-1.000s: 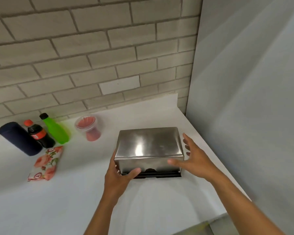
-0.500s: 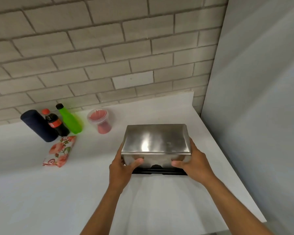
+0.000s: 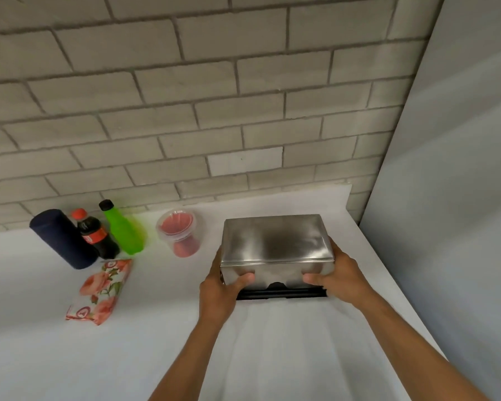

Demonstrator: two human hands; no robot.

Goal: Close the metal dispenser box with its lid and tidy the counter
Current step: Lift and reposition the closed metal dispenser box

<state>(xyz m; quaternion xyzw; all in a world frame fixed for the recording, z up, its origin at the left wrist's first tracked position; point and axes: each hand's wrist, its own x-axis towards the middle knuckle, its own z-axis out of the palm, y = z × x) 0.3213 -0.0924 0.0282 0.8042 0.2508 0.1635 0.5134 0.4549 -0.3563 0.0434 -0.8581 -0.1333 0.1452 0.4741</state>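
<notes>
- The metal dispenser box sits on the white desk toward its right side, near the grey side wall, with the lid already over it and a black base strip showing along the front bottom edge.
- The left hand grasps the box's left front corner, thumb pressed on the front face.
- The right hand grasps the right front corner the same way.
- To finish this step well, the person should likely press down evenly on both sides so the lid seats square, not cocked.
- It is worth checking that the gap above the black strip is uniform.
- Well apart on the left stand a dark cylinder, cola bottle, green bottle, floral packet and red-filled tub; these probably need tidying next.
</notes>
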